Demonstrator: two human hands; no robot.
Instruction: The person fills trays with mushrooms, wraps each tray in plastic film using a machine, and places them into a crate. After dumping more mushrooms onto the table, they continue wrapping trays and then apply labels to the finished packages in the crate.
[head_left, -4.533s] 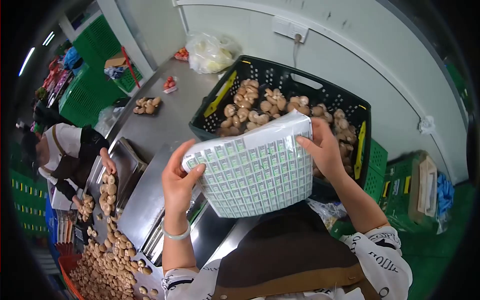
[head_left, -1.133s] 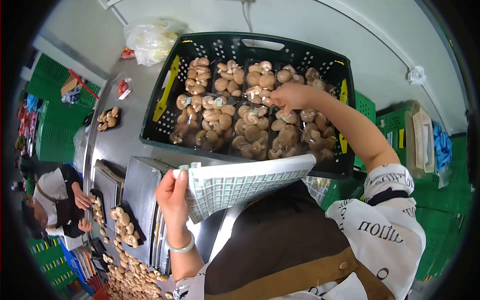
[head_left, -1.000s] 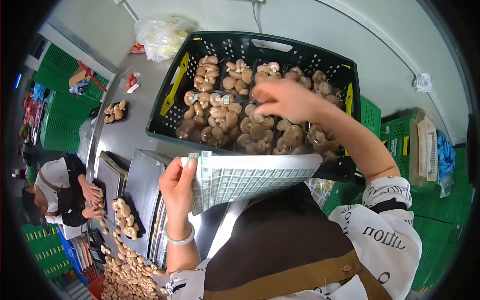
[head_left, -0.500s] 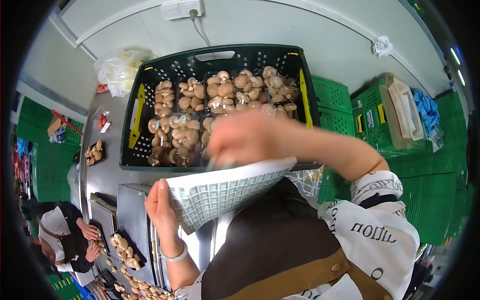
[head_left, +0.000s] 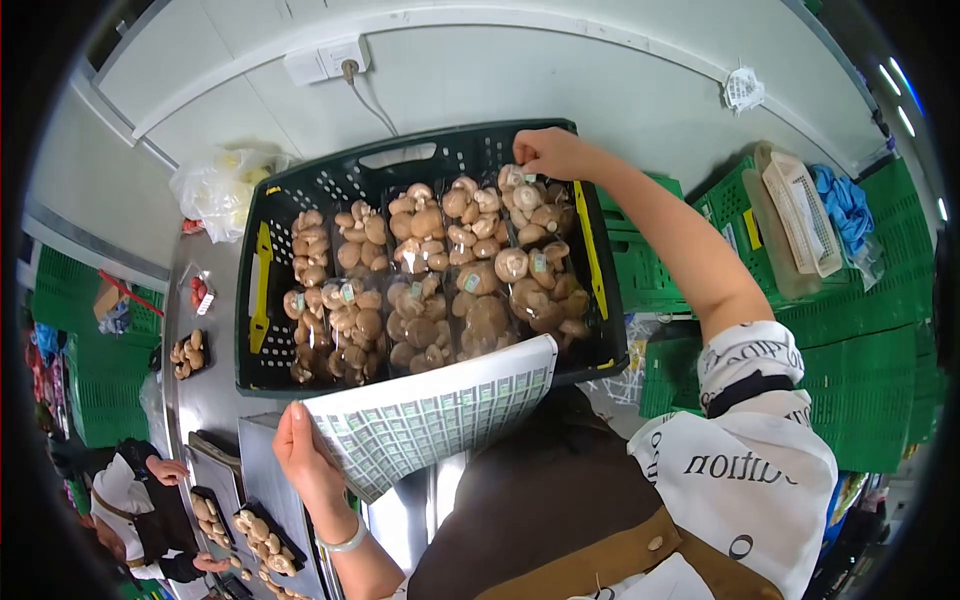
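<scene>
My left hand (head_left: 308,462) grips the left edge of a large sheet of stickers (head_left: 430,425), printed with rows of small green-and-white labels. Beyond it stands a dark green crate (head_left: 300,180) with yellow side handles. Clear-wrapped packs of brown mushrooms (head_left: 415,325) fill the crate in two rows, and the near row carries small labels. Over the far right pack of mushrooms (head_left: 527,202), my right hand (head_left: 550,153) has its fingers pinched together. A small green-and-white sticker (head_left: 529,176) shows just under those fingertips, at the pack's top.
A small mushroom tray (head_left: 187,354) and a red-filled pack (head_left: 200,292) lie on the metal counter at left. A clear plastic bag (head_left: 215,195) sits by the wall. At lower left a co-worker (head_left: 135,505) stands near more mushroom trays (head_left: 268,542). Green crates (head_left: 740,215) stand at right.
My right hand has gone from over the sticker sheet to the crate's far right pack. The sheet stays in my left hand. The view has shifted, and the co-worker's hands have moved apart.
</scene>
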